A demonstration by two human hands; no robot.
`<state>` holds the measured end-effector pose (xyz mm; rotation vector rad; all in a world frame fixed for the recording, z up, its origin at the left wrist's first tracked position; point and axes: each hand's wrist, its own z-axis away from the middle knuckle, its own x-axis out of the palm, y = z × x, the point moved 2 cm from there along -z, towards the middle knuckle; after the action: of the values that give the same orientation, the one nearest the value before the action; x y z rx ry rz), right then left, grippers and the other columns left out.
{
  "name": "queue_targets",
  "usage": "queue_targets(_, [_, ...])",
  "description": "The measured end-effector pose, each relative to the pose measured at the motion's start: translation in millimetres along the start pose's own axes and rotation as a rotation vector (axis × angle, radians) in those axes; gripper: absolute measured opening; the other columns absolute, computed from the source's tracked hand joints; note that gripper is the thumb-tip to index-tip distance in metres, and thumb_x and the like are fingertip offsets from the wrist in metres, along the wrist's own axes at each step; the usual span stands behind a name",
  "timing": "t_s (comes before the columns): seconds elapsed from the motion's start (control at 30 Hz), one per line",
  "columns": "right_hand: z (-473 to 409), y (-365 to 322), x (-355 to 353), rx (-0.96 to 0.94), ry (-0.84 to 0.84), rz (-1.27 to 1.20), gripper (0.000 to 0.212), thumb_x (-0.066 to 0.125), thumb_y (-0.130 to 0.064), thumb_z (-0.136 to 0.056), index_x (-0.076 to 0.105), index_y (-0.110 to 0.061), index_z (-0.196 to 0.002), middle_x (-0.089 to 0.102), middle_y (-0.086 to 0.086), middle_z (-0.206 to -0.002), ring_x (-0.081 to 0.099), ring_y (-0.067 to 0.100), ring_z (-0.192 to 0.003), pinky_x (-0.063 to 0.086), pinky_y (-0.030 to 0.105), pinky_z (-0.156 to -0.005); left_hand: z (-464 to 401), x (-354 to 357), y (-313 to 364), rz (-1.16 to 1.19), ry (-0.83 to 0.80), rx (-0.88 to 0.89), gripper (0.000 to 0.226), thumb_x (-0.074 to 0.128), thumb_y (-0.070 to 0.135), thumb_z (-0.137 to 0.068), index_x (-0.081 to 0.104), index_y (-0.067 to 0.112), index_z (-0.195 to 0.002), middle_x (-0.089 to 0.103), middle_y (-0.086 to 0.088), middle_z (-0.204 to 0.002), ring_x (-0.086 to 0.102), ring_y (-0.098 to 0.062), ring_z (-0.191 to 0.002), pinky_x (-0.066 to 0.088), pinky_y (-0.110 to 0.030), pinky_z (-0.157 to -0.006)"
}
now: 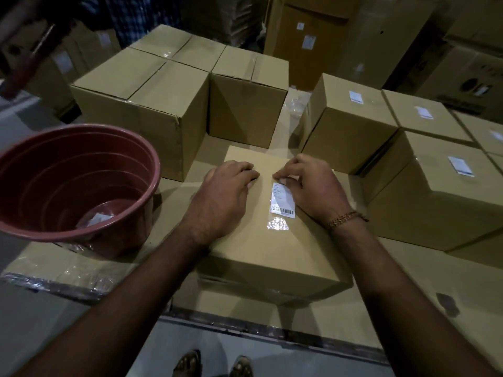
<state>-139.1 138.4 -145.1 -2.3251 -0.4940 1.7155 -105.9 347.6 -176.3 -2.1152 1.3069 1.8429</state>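
The step in hand is labelling: a small white paper label with a printed barcode (283, 200) lies on top of the closed brown cardboard box (272, 248), which sits at the near middle of the cardboard-covered tabletop (381, 295). The right hand (307, 186) has its grip closed on the label's far end, thumb and forefinger pinched together there. The label's near end appears to lie flat already. The left hand (227, 186) holds nothing. Its bent fingers rest on the box top just left of the label, apparently steadying the box.

The likely next move is to lower the far end and smooth the label flat from near to far, keeping it square to the box edges and free of creases. A shiny patch of clear tape (277, 223) sits just near the label, so the stroke should not lift it.

The box stands close to the tabletop's near edge, and a hard push towards the person could slide it off. To the left, a large reddish-brown plastic bucket (152, 170) stands near the left forearm, limiting elbow room there. Plain brown cartons (163, 126) close off the far left, and a row of already labelled cartons (435, 208) stands near on the right. Open room remains in the gap between the box and the right-hand cartons, and in the strip of tabletop just beyond the box.
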Motion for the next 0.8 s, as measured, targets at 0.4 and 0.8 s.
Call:
queue_targets(0.4, [-10.6,4.0,8.7,-0.089,-0.047,0.075,0.010,0.066,-0.012,-0.097,0.070,-0.021,-0.094,0.059,-0.008,-0.099,0.058,0.016,-0.087,0.054,0.043,-0.074,-1.8,0.4,-2.7,0.017,-0.005,-0.020,0.038,0.043,0.023,-0.109,0.064,0.020,-0.141,0.058,0.001,-0.147,0.045,-0.019,-0.139,0.033,-0.045,-0.119])
queue_targets(0.8, [-11.8,20.1,-4.0,0.062,-0.116,-0.197,0.025,0.072,-0.009,-0.094,0.078,-0.030,-0.106,0.067,-0.009,-0.101,0.057,0.008,-0.080,0.047,0.017,-0.075,-3.3,5.8,-8.5,0.024,0.011,-0.002,0.042,0.039,0.028,-0.105,0.066,0.021,-0.136,0.061,0.002,-0.142,0.050,-0.019,-0.134,0.040,-0.051,-0.113])
